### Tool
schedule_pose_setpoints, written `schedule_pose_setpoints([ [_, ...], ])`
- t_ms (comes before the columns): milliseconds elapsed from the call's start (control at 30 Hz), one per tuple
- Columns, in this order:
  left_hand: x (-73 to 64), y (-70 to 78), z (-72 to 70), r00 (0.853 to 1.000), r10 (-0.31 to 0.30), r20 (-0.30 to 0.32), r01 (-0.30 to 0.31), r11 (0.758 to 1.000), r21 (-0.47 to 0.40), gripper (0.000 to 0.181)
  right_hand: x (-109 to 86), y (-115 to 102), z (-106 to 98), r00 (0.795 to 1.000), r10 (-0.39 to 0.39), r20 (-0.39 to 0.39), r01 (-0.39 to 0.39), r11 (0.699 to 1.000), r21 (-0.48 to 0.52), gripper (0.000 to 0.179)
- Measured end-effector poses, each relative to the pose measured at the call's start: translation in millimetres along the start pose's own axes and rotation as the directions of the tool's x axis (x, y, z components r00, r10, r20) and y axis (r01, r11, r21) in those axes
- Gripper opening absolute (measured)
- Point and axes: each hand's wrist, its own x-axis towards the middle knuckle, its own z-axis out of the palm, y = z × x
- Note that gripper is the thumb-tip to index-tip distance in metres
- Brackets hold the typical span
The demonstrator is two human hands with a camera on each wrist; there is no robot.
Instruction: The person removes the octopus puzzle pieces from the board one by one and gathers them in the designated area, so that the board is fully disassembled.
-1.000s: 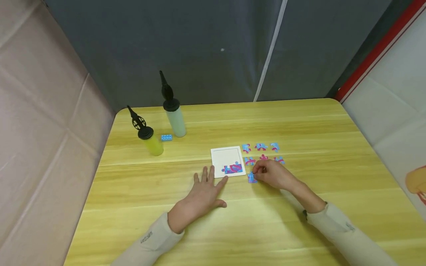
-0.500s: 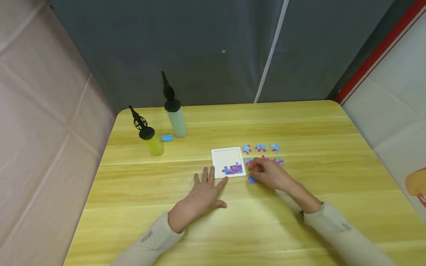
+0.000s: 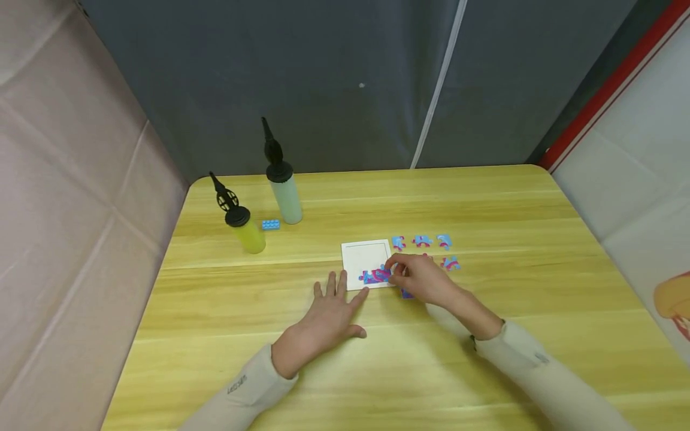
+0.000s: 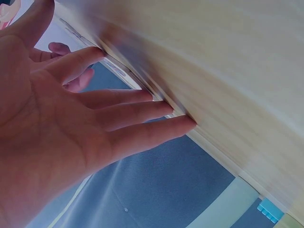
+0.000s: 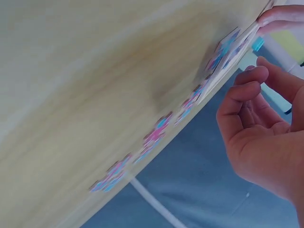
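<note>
My left hand (image 3: 329, 314) lies on the table with fingers spread. Its fingertips (image 4: 190, 122) touch the near-left edge of a square white puzzle tray (image 3: 363, 252). Inside the tray, blue and pink jigsaw pieces (image 3: 372, 276) are joined along the near right side. Over the tray's right edge hovers my right hand (image 3: 428, 280), its fingers curled and the thumb close to the index finger. Whether a piece sits between those fingertips I cannot tell. Partly covered by this hand, a jigsaw piece (image 3: 406, 294) lies just right of the tray.
More loose jigsaw pieces lie in rows right of the tray, including a top-row piece (image 3: 422, 240) and a piece at the right (image 3: 450, 263). Farther left stand a yellow pump bottle (image 3: 250, 236), a pale green pump bottle (image 3: 287, 200) and a blue toy brick (image 3: 271, 224).
My right hand has moved left from above the loose pieces to the tray's right edge, its fingers staying curled. The left hand has stayed in place beside the tray.
</note>
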Motion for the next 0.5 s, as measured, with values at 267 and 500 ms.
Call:
schedule_pose_setpoints([
  [267,-1.3,-1.0,0.6,1.000,0.005,-0.010,-0.005,1.000,-0.002,0.085,14.0,-11,9,0.999,0.021,0.030,-0.019,0.999,-0.050,0.022],
  [500,-1.1,-0.6,-0.6,1.000,-0.004,0.000,0.004,1.000,0.004,0.085,20.5,-13,15,0.999,0.038,0.031,-0.035,0.996,-0.085,0.019],
])
